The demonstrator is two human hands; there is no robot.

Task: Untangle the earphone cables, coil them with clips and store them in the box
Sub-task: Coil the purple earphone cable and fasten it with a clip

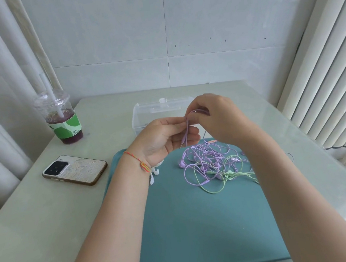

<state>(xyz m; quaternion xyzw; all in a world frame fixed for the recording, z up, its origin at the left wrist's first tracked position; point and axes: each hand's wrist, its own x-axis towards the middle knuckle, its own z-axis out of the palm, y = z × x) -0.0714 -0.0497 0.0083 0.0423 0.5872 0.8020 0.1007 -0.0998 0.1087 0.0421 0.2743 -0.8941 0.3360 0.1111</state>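
Here the table (46,213) carries a teal mat (202,226), and at the mat's far edge stands the clear box (143,115), its near side behind the hands. On the mat lies the tangle (211,165) of purple and green earphone cables, well short of the box. The left hand (164,138) and right hand (218,118) meet above it, both pinching a purple cable (187,131) with curled fingers; a folded run of it hangs down from the pinch toward the heap. As I judge it, untangling has barely begun. A hard pull could tighten the knots below, since the lifted strand runs back into the heap, or drag the whole mass off the mat. A small pink clip (212,141) peeks out by the right wrist; something white (154,172) under the left wrist is too hidden to name. The right fingertips are concealed behind the hand, and the heap's right side is covered by the forearm.
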